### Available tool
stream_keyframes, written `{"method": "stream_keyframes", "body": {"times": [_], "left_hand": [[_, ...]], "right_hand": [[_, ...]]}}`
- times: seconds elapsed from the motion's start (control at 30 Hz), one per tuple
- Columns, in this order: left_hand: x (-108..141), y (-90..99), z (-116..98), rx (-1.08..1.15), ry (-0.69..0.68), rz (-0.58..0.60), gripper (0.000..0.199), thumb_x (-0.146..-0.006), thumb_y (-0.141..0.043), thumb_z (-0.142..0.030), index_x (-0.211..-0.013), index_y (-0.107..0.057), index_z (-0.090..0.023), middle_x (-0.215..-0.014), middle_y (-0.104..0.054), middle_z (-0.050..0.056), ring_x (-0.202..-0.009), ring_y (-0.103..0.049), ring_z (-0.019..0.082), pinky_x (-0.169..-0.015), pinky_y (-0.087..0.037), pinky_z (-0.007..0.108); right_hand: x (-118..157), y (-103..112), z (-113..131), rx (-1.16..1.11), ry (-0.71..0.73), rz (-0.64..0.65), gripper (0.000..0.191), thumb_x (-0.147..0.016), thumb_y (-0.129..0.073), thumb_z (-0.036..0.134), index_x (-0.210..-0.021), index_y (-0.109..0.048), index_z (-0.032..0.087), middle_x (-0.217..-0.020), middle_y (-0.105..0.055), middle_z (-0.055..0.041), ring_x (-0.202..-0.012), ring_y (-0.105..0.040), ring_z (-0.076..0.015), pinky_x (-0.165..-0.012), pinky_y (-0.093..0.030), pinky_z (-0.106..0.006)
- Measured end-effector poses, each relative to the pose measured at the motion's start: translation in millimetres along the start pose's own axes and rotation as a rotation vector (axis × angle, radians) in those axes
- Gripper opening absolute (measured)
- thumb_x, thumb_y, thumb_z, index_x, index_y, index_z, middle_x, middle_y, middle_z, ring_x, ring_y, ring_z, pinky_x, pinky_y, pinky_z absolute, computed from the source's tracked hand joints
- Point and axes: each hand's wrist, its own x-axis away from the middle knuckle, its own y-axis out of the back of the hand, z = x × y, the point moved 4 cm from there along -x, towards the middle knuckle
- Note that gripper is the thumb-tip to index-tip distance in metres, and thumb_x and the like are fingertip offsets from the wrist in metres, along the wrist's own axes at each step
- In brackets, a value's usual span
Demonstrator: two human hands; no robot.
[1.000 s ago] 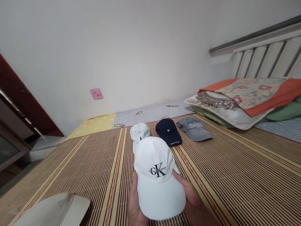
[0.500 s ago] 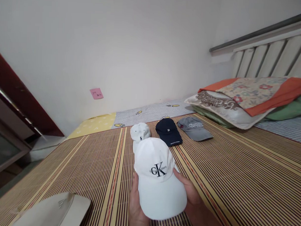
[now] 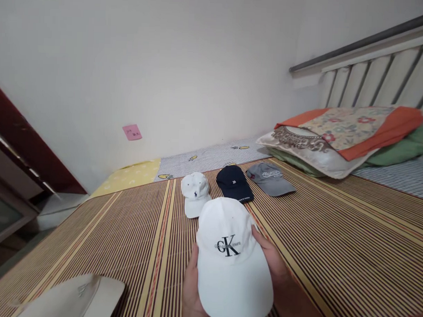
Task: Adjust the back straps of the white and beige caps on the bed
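Observation:
Between my two hands is a white baseball cap [image 3: 234, 261] with a black CK logo on its front, its brim pointing toward me. My left hand [image 3: 193, 287] grips its left side, fingers partly hidden beneath. On the opposite side, my right hand [image 3: 272, 257] holds the cap with the thumb along its edge. Just beyond lies a second white cap [image 3: 195, 190] with a small dark emblem. Beside that are a navy cap [image 3: 234, 183] and a grey cap [image 3: 270, 180] with white lettering, in a row on the striped mat [image 3: 125, 238].
A beige cap [image 3: 76, 297] rests at the lower left. Pillows and a floral orange cloth [image 3: 351, 131] are stacked at the right, below a radiator [image 3: 377, 81]. A pink note [image 3: 132, 132] is stuck to the white wall [image 3: 200, 70].
Both hands and the CK cap have moved slightly right and nearer to me. More of the white cap behind it now shows, including its brim.

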Motion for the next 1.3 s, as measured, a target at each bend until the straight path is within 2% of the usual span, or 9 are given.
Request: {"method": "stream_keyframes", "body": {"times": [0.3, 0.6, 0.73, 0.8, 0.9, 1.07, 1.2, 1.3], "left_hand": [[5, 17.8, -2, -0.001, -0.010, -0.006, 0.091, -0.101, -0.003, -0.068, -0.149, -0.054, -0.010, -0.155, -0.053, 0.015, -0.154, -0.034, 0.030, -0.130, -0.003, 0.044], [5, 19.2, -1, 0.038, -0.032, -0.005, 0.082, -0.102, -0.013, -0.068, -0.148, -0.057, -0.016, -0.156, -0.051, 0.011, -0.157, -0.026, 0.029, -0.130, 0.000, 0.044], [6, 26.7, 0, 0.051, -0.022, -0.087, 0.078, -0.099, -0.026, -0.073, -0.148, -0.057, -0.020, -0.162, -0.044, 0.008, -0.159, -0.020, 0.030, -0.130, -0.001, 0.046], [6, 30.1, 1, 0.034, -0.020, -0.136, 0.080, -0.098, -0.030, -0.074, -0.148, -0.057, -0.018, -0.163, -0.042, 0.008, -0.160, -0.018, 0.031, -0.130, -0.002, 0.047], [7, 35.6, 2, -0.005, -0.015, -0.184, 0.079, -0.099, -0.033, -0.072, -0.148, -0.058, -0.015, -0.161, -0.046, 0.010, -0.160, -0.018, 0.030, -0.130, -0.004, 0.048], [9, 42.9, 1, -0.016, -0.008, -0.234, 0.068, -0.098, -0.040, -0.067, -0.141, -0.066, -0.020, -0.153, -0.058, 0.009, -0.158, -0.027, 0.030, -0.130, -0.010, 0.050], [6, 36.4, 4, -0.023, 0.044, -0.256, 0.067, -0.097, -0.042, -0.069, -0.129, -0.075, -0.020, -0.137, -0.071, 0.011, -0.153, -0.038, 0.031, -0.129, -0.018, 0.048], [3, 31.4, 6, -0.034, 0.046, -0.251, 0.071, -0.096, -0.041, -0.072, -0.128, -0.075, -0.018, -0.134, -0.073, 0.012, -0.150, -0.043, 0.032, -0.128, -0.020, 0.048]], "right_hand": [[-3, 5, 0, 0.151, 0.122, 0.008, 0.061, -0.098, -0.054, 0.057, -0.145, -0.061, 0.018, -0.146, -0.065, -0.0160, -0.140, -0.056, -0.0328, -0.120, -0.032, -0.054], [-3, 12, -1, 0.231, 0.116, 0.034, 0.068, -0.100, -0.046, 0.064, -0.148, -0.058, 0.017, -0.150, -0.062, -0.0163, -0.141, -0.053, -0.0339, -0.120, -0.032, -0.053], [-4, 15, -2, 0.266, 0.115, 0.047, 0.071, -0.098, -0.046, 0.067, -0.147, -0.059, 0.017, -0.148, -0.063, -0.0168, -0.140, -0.054, -0.0355, -0.117, -0.035, -0.054], [-3, 16, -2, 0.281, 0.119, 0.050, 0.071, -0.097, -0.046, 0.067, -0.147, -0.059, 0.017, -0.148, -0.063, -0.0165, -0.138, -0.055, -0.0357, -0.115, -0.036, -0.054], [-3, 15, -2, 0.294, 0.133, 0.050, 0.071, -0.098, -0.045, 0.067, -0.148, -0.058, 0.018, -0.146, -0.064, -0.0161, -0.137, -0.057, -0.0350, -0.114, -0.038, -0.053], [-2, 11, 1, 0.300, 0.146, 0.052, 0.071, -0.098, -0.046, 0.067, -0.149, -0.057, 0.019, -0.145, -0.065, -0.0166, -0.135, -0.058, -0.0343, -0.112, -0.039, -0.052], [0, 6, 2, 0.292, 0.138, 0.057, 0.070, -0.097, -0.046, 0.068, -0.145, -0.061, 0.018, -0.141, -0.068, -0.0173, -0.133, -0.059, -0.0352, -0.111, -0.040, -0.054], [0, 2, 1, 0.276, 0.127, 0.056, 0.072, -0.099, -0.041, 0.070, -0.142, -0.063, 0.017, -0.137, -0.070, -0.0174, -0.134, -0.059, -0.0347, -0.111, -0.040, -0.055]]}}
